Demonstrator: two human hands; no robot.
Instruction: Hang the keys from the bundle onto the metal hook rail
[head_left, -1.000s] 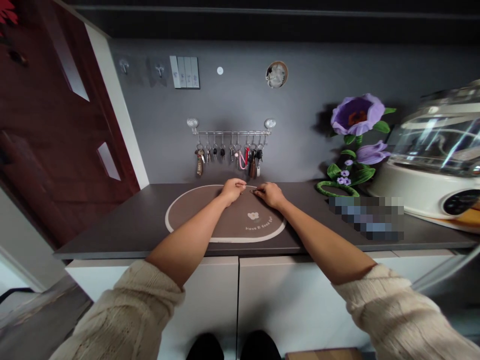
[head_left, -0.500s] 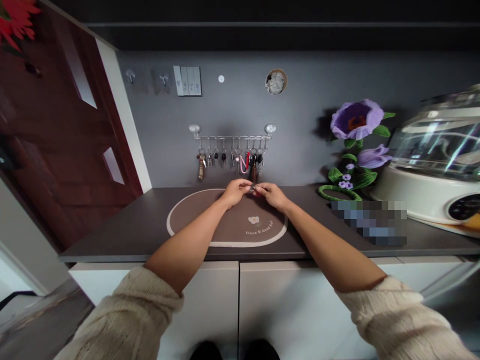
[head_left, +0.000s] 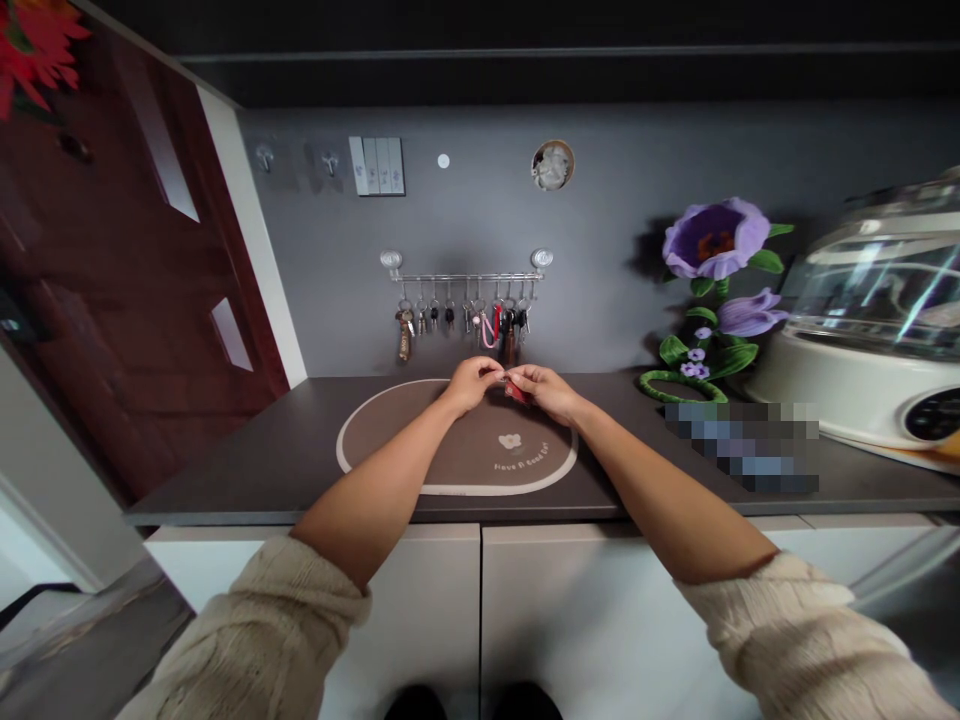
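Drawn closer, left hand (head_left: 472, 384) and right hand (head_left: 547, 391) pinch with fingers (head_left: 519, 376) what seems a red tag (head_left: 515, 393).

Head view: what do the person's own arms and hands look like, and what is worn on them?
The chunky cream knit left sleeve and chunky cream knit right sleeve end near the elbows, leaving the forearms bare. The bare left hand and bare right hand show no gloves, rings, watch or bracelet.

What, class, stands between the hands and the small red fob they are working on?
Nothing visible does. The red fob sits in the fingers of the right hand, and the left hand meets those fingers just beside it, both above the brown oval placemat.
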